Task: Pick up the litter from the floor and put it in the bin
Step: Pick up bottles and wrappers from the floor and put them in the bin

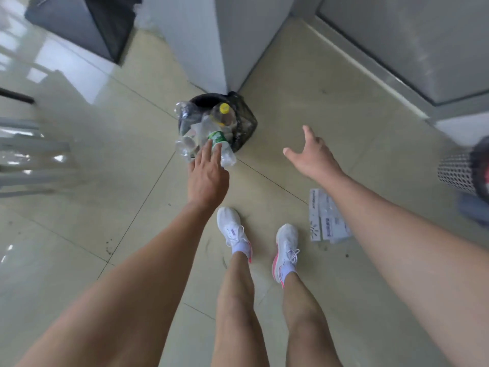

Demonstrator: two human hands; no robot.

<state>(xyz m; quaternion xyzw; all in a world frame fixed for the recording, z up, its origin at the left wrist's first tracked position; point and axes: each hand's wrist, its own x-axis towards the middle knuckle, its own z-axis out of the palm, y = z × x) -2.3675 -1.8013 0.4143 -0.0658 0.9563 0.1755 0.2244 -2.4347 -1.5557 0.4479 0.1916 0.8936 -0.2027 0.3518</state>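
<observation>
1. Head view: the left hand reaches forward, its fingers straight and close together, lying flat on a green-label bottle at the near rim of the bin; the thumb is hidden
2. The right hand hangs in the air to the right of the bin, fingers spread wide and thumb out, holding nothing
3. The bin has a black liner and stands on the floor at the corner of a white pillar, heaped with clear bottles; a yellow-capped bottle sits on its far side
4. Flat white packaging lies on the floor partly under the right forearm, near the white shoes; a mesh basket is at the right edge
5. The green-label bottle lies tilted, its long axis running from the heap towards the person, with its clear end jutting past the rim
</observation>
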